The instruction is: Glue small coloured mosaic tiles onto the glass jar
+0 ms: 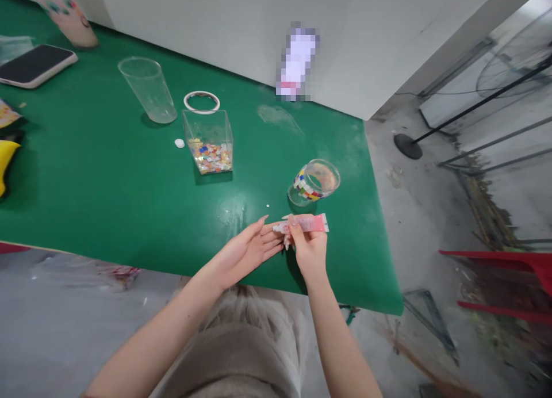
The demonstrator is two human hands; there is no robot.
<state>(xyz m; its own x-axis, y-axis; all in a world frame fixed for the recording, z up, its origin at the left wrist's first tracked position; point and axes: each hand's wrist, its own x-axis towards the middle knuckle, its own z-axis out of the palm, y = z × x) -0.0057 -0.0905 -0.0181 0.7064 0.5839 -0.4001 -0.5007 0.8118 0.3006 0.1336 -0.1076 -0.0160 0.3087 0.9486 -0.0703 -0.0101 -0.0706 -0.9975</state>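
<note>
The long green-topped table [129, 196] runs under everything I work with. Near its right end, just beyond my hands, stands the short, round, see-through cup [307, 190] with a band of coloured square tiles round its side. I judge it light, stiff and easily tipped; I'd take it low, by the wall beneath the tiles, where nothing can be knocked loose.

The slim, pink-and-white soft tube [309, 223] is the thing in my grip, held above the table's near edge. It should weigh very little and give under the slightest pinch, so too firm a squeeze could push out its contents. The flat crimped pink end looks safest for a steady hold; its narrow whitish tip [276, 229] points to my left.

My forearms come in from either side and meet in front of my lap. My right hand [313, 254] pinches the tube, thumb laid across its body and fingers curled behind. My left hand [246, 254] is spread, palm turned upward, thumb lifted, fingers reaching toward the tip; whether they touch it, I can't tell.
</note>
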